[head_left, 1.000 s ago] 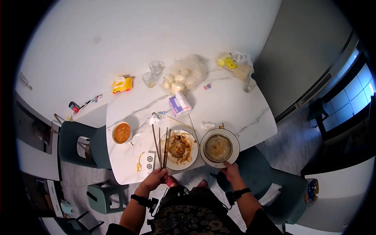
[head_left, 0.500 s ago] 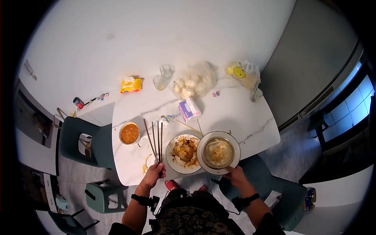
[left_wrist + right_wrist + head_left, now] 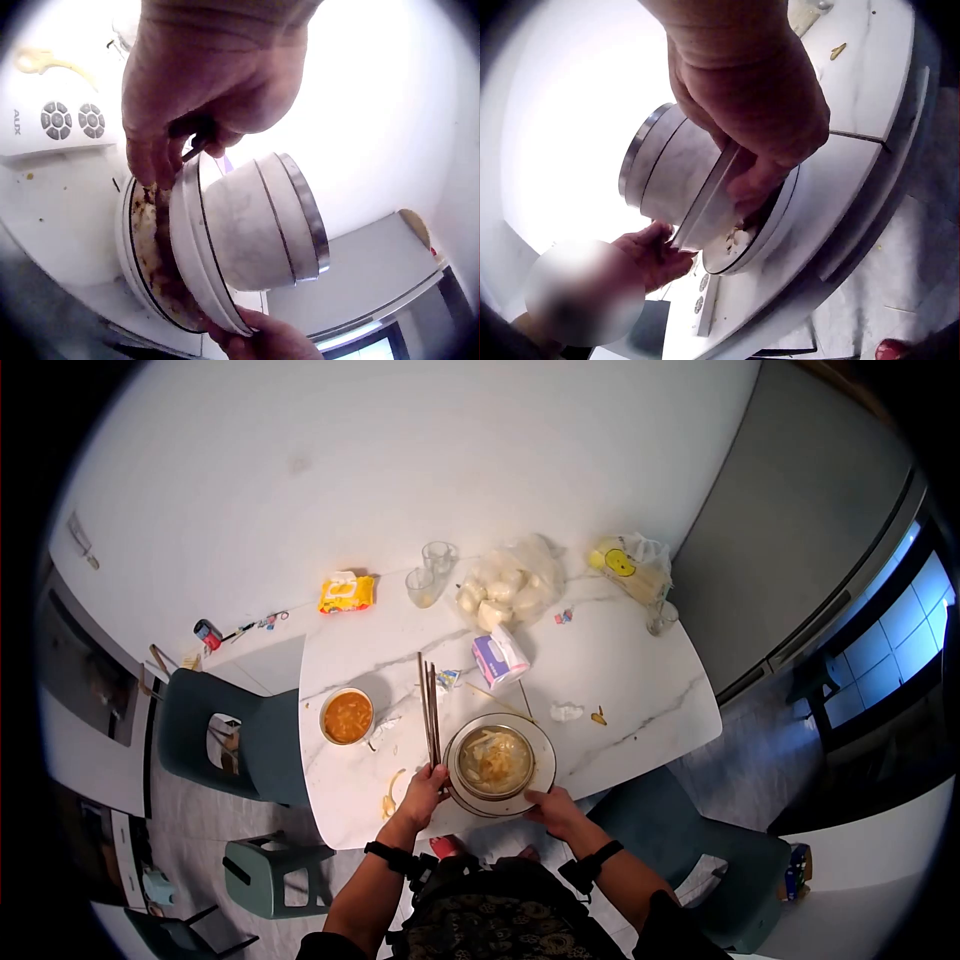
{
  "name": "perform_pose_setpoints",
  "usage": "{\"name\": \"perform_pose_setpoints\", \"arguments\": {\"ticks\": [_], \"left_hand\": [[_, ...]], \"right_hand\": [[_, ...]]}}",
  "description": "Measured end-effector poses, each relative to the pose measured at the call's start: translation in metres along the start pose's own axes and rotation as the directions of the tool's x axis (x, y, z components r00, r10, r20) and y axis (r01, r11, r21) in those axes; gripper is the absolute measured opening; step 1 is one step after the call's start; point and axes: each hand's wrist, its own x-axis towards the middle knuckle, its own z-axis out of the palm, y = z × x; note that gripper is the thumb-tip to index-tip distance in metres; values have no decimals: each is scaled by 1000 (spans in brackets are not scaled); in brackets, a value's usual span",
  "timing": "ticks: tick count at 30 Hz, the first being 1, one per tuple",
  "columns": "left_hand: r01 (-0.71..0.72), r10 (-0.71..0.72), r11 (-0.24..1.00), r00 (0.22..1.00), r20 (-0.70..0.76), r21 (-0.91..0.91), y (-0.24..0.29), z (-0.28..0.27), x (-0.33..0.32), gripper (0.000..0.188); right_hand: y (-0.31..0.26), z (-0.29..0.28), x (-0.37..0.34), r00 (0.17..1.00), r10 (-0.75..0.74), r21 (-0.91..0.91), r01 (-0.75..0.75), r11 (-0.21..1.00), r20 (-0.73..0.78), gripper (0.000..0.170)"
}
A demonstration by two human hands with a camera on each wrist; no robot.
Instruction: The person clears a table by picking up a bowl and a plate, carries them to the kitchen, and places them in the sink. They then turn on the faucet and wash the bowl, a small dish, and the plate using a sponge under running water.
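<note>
Left hand: the left hand (image 3: 425, 797) pinches a bunch of dark chopsticks (image 3: 432, 710) that point away from the body, its fingertips at the near rims of the plates
Right hand: the right hand (image 3: 553, 807) pinches the upper plate (image 3: 199, 259) by its rim, fingers curled underneath
Soup bowl: the soup bowl (image 3: 247, 225) stands on the upper plate, between the two hands, with pale strips in the broth
Lower plate: the lower plate (image 3: 126, 240), smeared with brown food, lies under the upper one (whether the two touch, I cannot tell)
Remote: the white remote (image 3: 64, 124) lies just beside the left hand, on its outer side, a pale peel (image 3: 388, 800) near it
Orange bowl: the bowl of orange soup (image 3: 347, 717) sits on the worktop (image 3: 640, 685), ahead of the left hand and to its left
Scraps: a crumpled tissue (image 3: 566, 712) lies ahead of the right hand
Tissue pack: the purple and white tissue pack (image 3: 499, 659) lies ahead, between the hands' lines
Far side: a clear bag of pale buns (image 3: 512, 585) and a yellow wipes pack (image 3: 347, 593), well beyond both hands
</note>
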Motion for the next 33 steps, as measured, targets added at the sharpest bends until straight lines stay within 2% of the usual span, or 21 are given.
{"name": "perform_pose_setpoints", "arguments": {"ticks": [5, 8, 11, 14, 17, 20, 23, 25, 27, 30, 32, 33], "left_hand": [[8, -7, 995, 1000, -11, 96, -2, -3, 1, 26], [-20, 20, 990, 1000, 5, 142, -3, -7, 4, 26], [-41, 42, 980, 999, -1, 195, 2, -5, 1, 26], [-40, 43, 966, 999, -5, 255, -2, -9, 4, 26], [-38, 43, 948, 999, -9, 316, -3, -13, 6, 27], [-29, 44, 919, 999, -30, 394, 3, -13, 3, 27], [-22, 55, 917, 996, -71, 397, -1, -18, 5, 29], [3, 33, 937, 995, -96, 349, 0, -19, 9, 30], [52, -23, 962, 994, -111, 268, 2, -15, 15, 32], [32, -33, 999, 998, -58, -15, 1, -5, 29, 33], [58, -57, 998, 997, -59, 17, 6, -3, 30, 33], [73, -70, 997, 996, -61, 34, 10, -2, 29, 33]], "right_hand": [[-15, 5, -4, 1000, 16, -215, -18, 977, -11, 30], [-24, 1, -1, 999, 17, -304, -5, 953, 36, 27], [-42, -4, 0, 998, 68, -650, -48, 759, 6, 31], [-45, -14, 10, 1000, 13, -810, -12, 586, -6, 35], [-54, -8, -2, 998, -57, -897, 39, 440, 15, 35], [-49, -5, -3, 983, -171, -838, 146, 526, 64, 34], [-28, -5, 12, 990, -107, -568, 35, 822, -94, 42], [-17, 1, 19, 991, -79, -431, 24, 902, -109, 46], [-11, 6, 21, 994, -50, -261, 23, 965, -101, 47], [-8, 9, 22, 999, -22, 19, 23, 1000, -41, 42], [0, 3, 32, 1000, -6, 174, 4, 985, 12, 39], [2, 0, 37, 1000, 8, 196, -13, 981, 25, 39]]}}
